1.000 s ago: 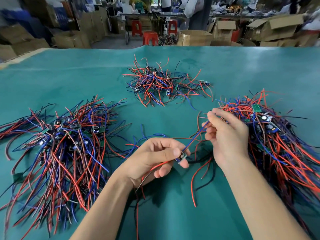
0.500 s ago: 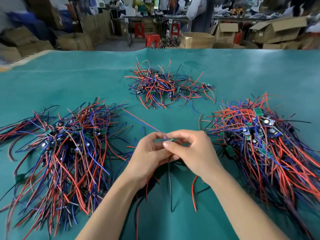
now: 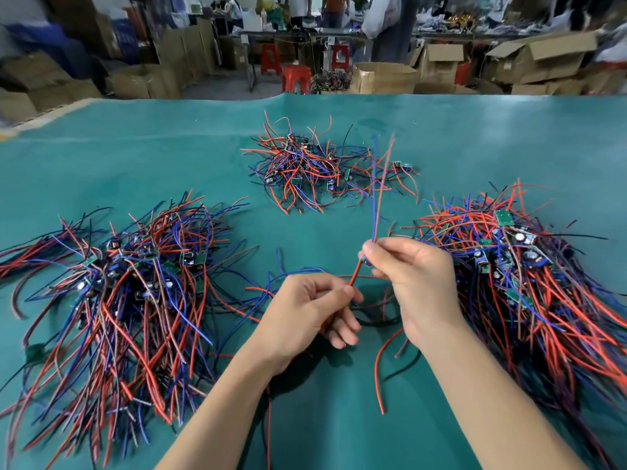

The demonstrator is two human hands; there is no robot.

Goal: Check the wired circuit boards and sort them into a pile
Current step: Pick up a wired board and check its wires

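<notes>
My right hand (image 3: 412, 279) pinches one small wired circuit board (image 3: 366, 261) at its fingertips; the board is mostly hidden. Its blue and red wires (image 3: 375, 198) stick up and away from the hand. A short red wire (image 3: 355, 274) runs down from the board to my left hand (image 3: 308, 317), which pinches it between thumb and curled fingers. Three piles of wired boards lie on the green table: a big one at the left (image 3: 135, 290), a smaller one at the far middle (image 3: 312, 171), and a big one at the right (image 3: 529, 273).
Green cloth (image 3: 475, 137) covers the whole table. Loose red and black wires (image 3: 381, 374) trail on the cloth between my forearms. Beyond the far table edge stand cardboard boxes (image 3: 383, 78), red stools (image 3: 297, 78) and people.
My hands, together on the board half a second ago, have drawn apart. The right hand has lifted the board and turned its blue and red wires upward; the left now holds the lower red wire.
</notes>
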